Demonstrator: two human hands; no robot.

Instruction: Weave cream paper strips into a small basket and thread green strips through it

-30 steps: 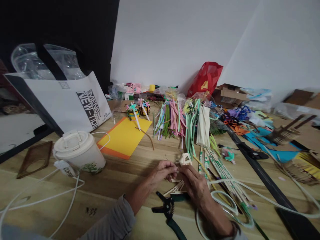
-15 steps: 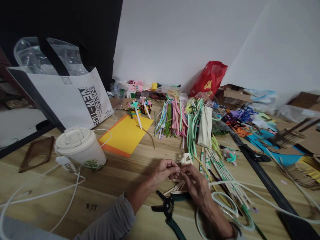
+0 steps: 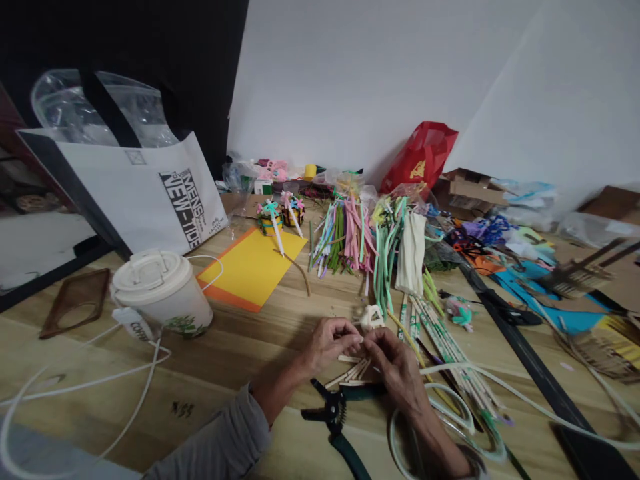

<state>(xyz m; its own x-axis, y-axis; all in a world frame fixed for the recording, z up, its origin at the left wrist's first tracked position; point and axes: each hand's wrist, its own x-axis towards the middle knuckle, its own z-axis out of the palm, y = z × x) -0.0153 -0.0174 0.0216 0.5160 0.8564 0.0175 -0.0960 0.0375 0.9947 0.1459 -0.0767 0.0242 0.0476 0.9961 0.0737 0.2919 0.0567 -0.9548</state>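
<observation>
a small pale bit (image 3: 361, 339) sits where the two hands' fingers meet, above the surface (image 3: 280, 417), too tiny and too covered for its shape to show. the left hand (image 3: 326, 347) pinches it, thumb and forefinger narrow; the right hand (image 3: 397, 367) has its fingers drawn close just beside, though i cannot tell whether they grip the bit too. beyond the hands stands a white frame (image 3: 371, 316), its lower part hidden. pale sticks (image 3: 354, 371) lie below, their far ends covered by the right hand. nearer, the pruner (image 3: 332, 408) has one handle running under that hand and the other cut off at the bottom. at the lower right, a dark slab (image 3: 595, 453) is cut off too.
</observation>
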